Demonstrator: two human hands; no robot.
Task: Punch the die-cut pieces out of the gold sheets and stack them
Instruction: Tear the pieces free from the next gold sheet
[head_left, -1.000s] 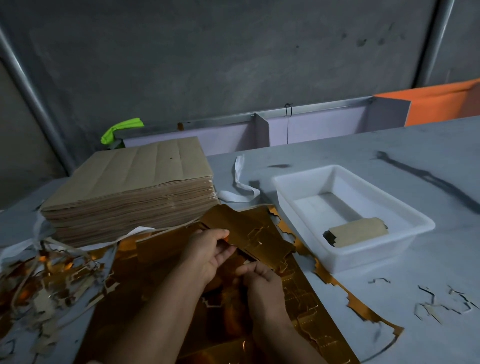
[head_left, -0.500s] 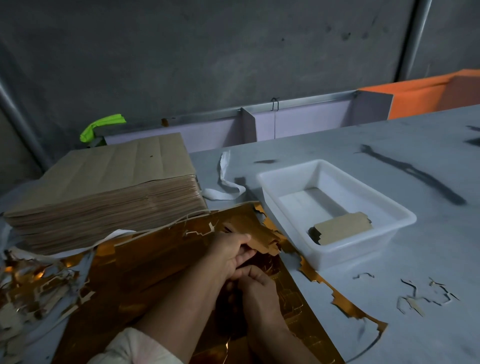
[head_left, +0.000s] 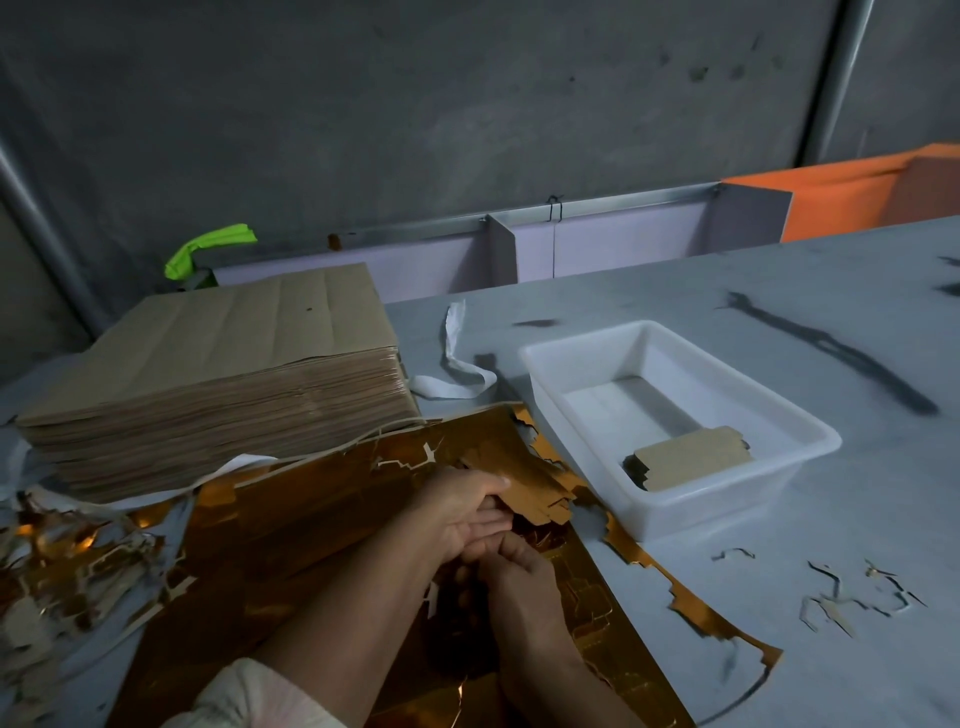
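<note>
Left hand (head_left: 462, 506): thumb and fingers clamped on lifted die-cut piece (head_left: 524, 486).
Right hand (head_left: 522, 579): fingers curled, touching left; hold unclear.
Gold sheet (head_left: 311, 525): flat under both hands.
Tray (head_left: 727, 504): beyond and right of hands, stack (head_left: 691, 457) inside.
Advice: pin sheet, peel piece slowly, avoid tearing tabs.

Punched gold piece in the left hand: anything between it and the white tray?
Nothing visible. The punched gold die-cut piece, gripped by the left hand, is beside the white plastic tray; only its near wall needs clearing.
</note>
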